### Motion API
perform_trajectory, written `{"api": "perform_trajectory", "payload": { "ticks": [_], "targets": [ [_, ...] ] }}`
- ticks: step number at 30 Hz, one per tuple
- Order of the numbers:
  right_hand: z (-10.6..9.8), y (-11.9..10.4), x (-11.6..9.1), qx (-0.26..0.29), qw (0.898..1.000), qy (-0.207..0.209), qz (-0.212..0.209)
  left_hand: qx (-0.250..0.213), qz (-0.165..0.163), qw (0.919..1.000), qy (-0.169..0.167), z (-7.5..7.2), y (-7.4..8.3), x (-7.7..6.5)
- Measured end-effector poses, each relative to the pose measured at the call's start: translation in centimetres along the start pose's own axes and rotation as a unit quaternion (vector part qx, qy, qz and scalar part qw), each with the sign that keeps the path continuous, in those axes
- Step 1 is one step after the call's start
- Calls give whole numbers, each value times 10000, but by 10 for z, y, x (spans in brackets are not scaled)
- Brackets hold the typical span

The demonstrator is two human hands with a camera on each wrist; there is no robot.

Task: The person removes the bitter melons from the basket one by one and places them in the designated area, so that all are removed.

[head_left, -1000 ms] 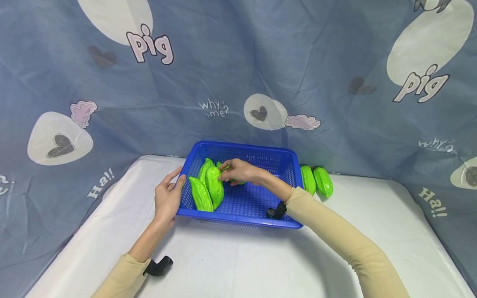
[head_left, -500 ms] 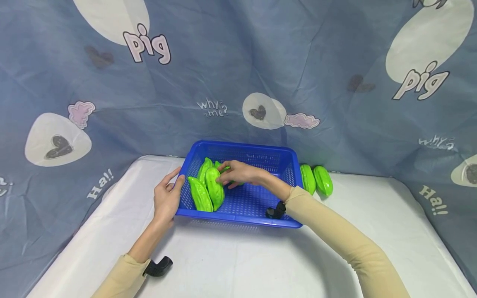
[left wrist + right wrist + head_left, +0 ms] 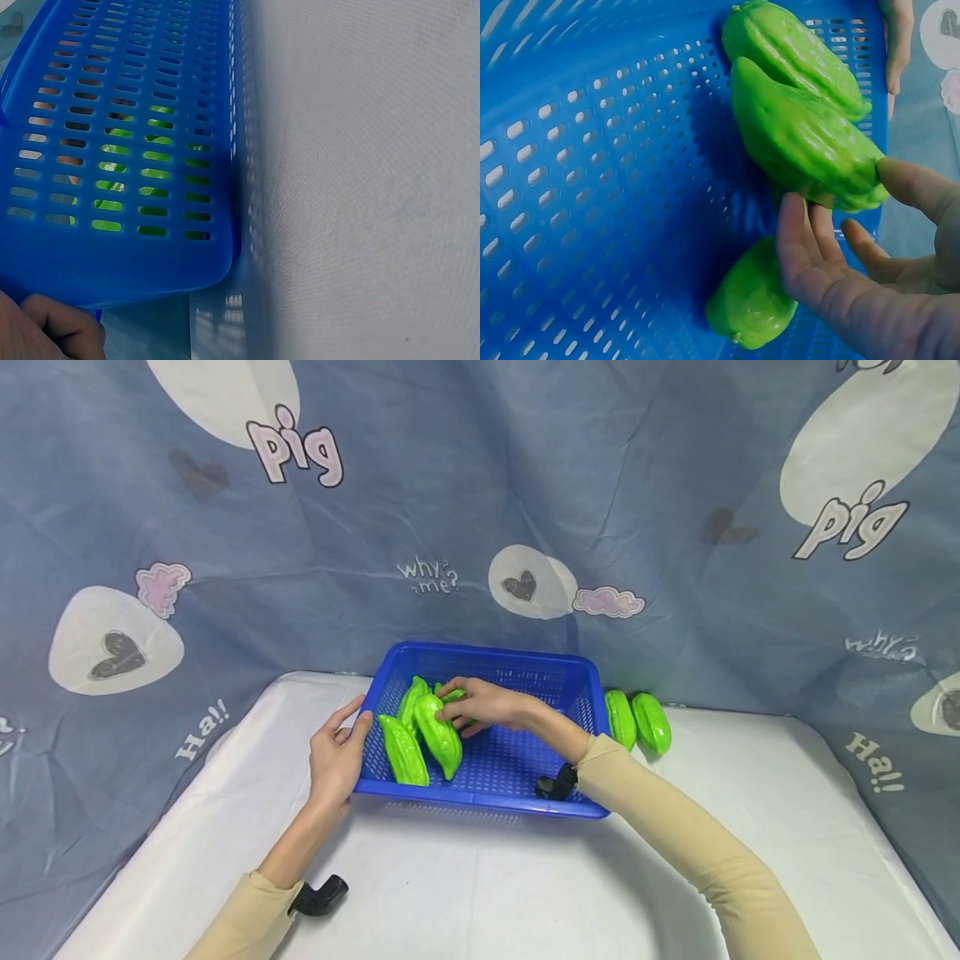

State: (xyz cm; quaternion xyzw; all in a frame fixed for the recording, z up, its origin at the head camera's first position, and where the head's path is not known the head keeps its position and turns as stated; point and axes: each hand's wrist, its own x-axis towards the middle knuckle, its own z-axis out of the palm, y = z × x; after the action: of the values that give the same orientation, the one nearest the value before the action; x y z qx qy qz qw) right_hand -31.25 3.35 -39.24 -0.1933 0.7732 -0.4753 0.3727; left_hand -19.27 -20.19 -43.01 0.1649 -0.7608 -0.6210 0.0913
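My left hand (image 3: 336, 760) grips the left rim of a blue perforated plastic basket (image 3: 487, 800), its thumb over the edge. In the left wrist view, curled fingers (image 3: 64, 326) show at the rim. Inside the basket, my right hand (image 3: 487, 703) pinches a glossy green bitter melon (image 3: 441, 742) between thumb and fingers, as the right wrist view of that melon (image 3: 802, 135) shows. Beside it lie another bitter melon (image 3: 405, 752) at the front left and one (image 3: 411, 700) behind. A further bitter melon (image 3: 754, 300) lies below my fingers, mostly hidden in the head view.
Two more green bitter melons (image 3: 651, 724) lie outside, right of the basket, on the white cloth-covered table (image 3: 420, 885). A blue printed curtain (image 3: 450, 510) hangs close behind. Black wrist mounts (image 3: 321, 897) stick out from both sleeves.
The pinched bitter melon has turned, its near end swinging right and away from the front-left one. My right hand has shifted only slightly. My left hand stays on the rim.
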Motion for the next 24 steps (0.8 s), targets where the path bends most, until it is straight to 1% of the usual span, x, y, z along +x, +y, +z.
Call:
{"api": "perform_trajectory", "payload": {
  "ticks": [10,18,24],
  "targets": [
    [-4,-2,-1,146,9997,-167,-59,-54,-54,10000,-11,-1,1,1],
    [-7,-5,-4,436,9989,-133,-98,-6,-99,9999,-22,-2,0,1],
    [-11,-9,-6,486,9985,-138,-210,-22,-38,10000,-1,-1,0,2]
  ]
}}
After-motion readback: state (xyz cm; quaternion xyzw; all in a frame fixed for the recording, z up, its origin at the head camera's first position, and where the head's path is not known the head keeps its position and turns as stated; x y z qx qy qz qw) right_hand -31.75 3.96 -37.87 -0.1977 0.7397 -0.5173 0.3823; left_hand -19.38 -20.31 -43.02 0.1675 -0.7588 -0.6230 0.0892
